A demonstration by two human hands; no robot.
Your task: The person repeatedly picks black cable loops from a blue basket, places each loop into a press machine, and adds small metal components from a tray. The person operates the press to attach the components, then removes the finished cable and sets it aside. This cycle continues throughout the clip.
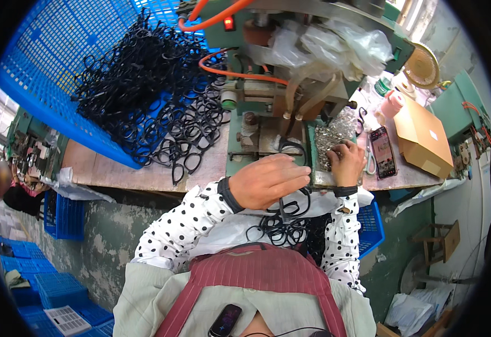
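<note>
At the front of the green bench machine [263, 89], one black eyeglass frame [297, 144] is under its working head. The left hand [271, 181] is before this machine, its fingers nearly straight and close together; whether it grips the frame, I cannot tell. The right hand [346, 163], fingers bent, is at the small metal parts [322, 141] just right of the machine; if it pinches one, I cannot tell. Left of the machine, many black frames [144, 78] lie in and beside a blue basket [37, 106].

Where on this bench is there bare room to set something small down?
Left: the tabletop between the blue basket and the front edge. A narrower strip lies between the black frames and the machine. It's crowded around the left hand, right hand and metal parts; the phone and box crowd the right.
</note>
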